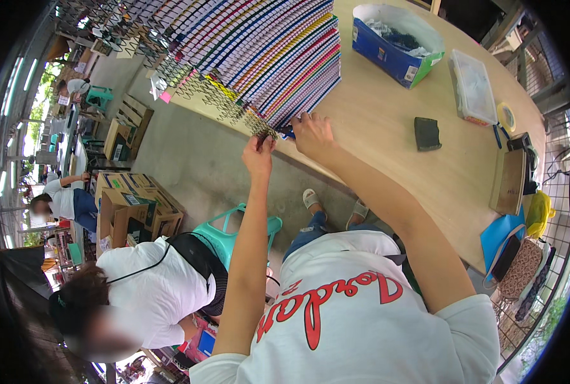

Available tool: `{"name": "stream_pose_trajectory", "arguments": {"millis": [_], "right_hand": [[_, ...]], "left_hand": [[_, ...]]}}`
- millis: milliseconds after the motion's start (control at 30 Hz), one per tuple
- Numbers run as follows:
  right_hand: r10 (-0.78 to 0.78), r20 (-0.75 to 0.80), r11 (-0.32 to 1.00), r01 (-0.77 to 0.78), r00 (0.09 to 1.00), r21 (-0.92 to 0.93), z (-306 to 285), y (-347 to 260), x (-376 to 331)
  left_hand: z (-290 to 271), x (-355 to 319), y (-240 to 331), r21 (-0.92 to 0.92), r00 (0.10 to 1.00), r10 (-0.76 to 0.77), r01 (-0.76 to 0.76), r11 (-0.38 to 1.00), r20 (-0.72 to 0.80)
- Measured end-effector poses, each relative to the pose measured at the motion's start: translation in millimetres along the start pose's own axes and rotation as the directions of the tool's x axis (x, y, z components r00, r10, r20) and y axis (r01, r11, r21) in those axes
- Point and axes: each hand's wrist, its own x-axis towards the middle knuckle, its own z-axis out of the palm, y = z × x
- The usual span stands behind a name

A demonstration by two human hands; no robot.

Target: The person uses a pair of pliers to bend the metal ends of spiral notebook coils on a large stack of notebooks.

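A long row of spiral notebooks [272,54] with many-coloured edges lies along the table, their loose wire coils [214,99] sticking out past its left edge. At the near end of the row, my left hand [258,155] is closed, its fingertips pinching the end of a wire coil. Close beside it, my right hand [314,136] is closed round a small dark blue tool [287,132], mostly hidden by the fingers, its tip near the coil end. The exact kind of tool cannot be made out.
On the wooden table [374,141] are a blue box [394,48] of scraps, a clear plastic bin [474,86], a black block [427,134] and a tape roll [506,117]. To the left are a co-worker [150,288], a green stool [234,232] and cardboard boxes [134,205].
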Motion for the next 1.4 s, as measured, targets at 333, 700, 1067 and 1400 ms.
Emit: {"name": "stream_pose_trajectory", "arguments": {"millis": [333,700,1067,1400], "right_hand": [[-0.001,-0.069,1.0,0.0,0.998,-0.014,-1.2,-3.1,-4.1],[-0.059,0.2,0.993,0.036,0.978,0.116,-16.0,3.8,7.4],[-0.011,-0.124,1.0,0.011,0.992,-0.001,-2.7,-0.2,-0.9],[0.046,-0.151,0.999,-0.048,0.987,-0.005,1.0,2.3,-6.5]], "left_hand": [[1.2,-0.8,4.6,0.083,0.998,0.058,-0.057,0.995,-0.01],[1.0,-0.7,4.5,0.1,0.999,0.045,-0.042,0.994,-0.029],[-2.4,1.0,10.1,0.062,0.998,0.065,-0.066,0.996,0.017],[-0.2,0.3,9.5,0.171,0.996,0.081,-0.084,0.982,0.023]]}}
